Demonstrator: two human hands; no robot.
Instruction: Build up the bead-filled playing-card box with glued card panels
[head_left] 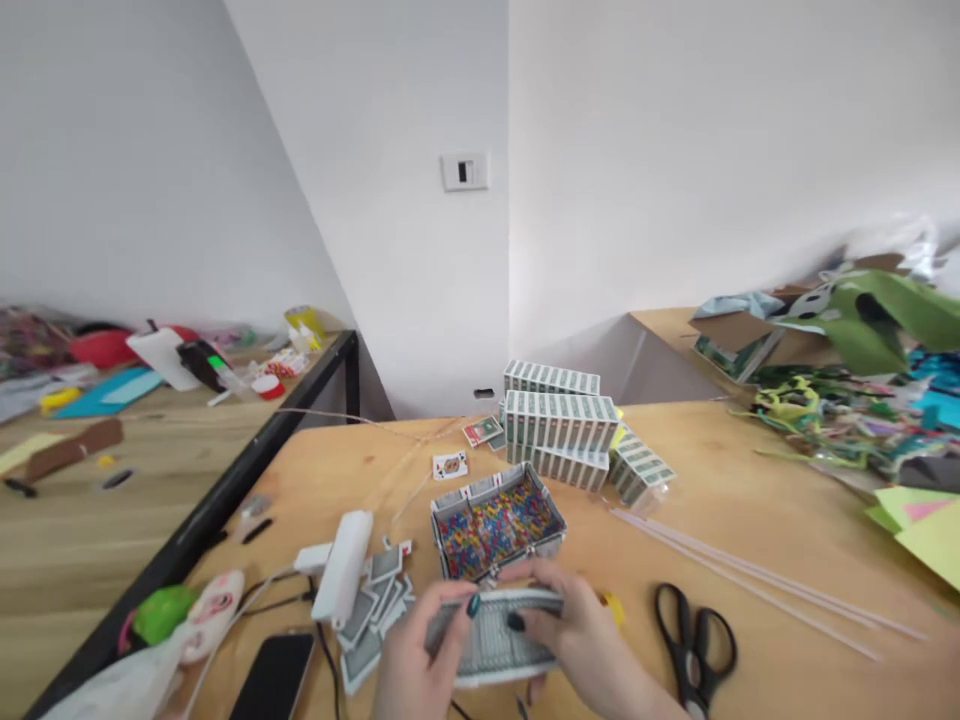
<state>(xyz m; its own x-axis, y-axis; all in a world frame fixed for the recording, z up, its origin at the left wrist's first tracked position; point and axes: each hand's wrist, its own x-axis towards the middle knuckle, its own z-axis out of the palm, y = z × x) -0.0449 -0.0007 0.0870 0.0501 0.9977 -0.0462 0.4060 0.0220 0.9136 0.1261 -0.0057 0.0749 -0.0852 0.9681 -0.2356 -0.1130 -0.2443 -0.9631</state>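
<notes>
Your left hand (420, 655) and right hand (581, 640) both grip the card panel (491, 635) between them, fingers closed on its edges, just in front of the card box (496, 520) filled with coloured bits. On the wooden worktop (750, 500), loose cards (375, 605) lie to the left, scissors (694, 640) to the right. Stacked card decks (562, 425) stand behind, before a white wall corner.

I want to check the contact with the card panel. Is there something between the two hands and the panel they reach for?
Nothing visible is between them. The left hand and the right hand both already grip the card panel directly, fingers on its top edge, just in front of the card box of colored beads.
</notes>
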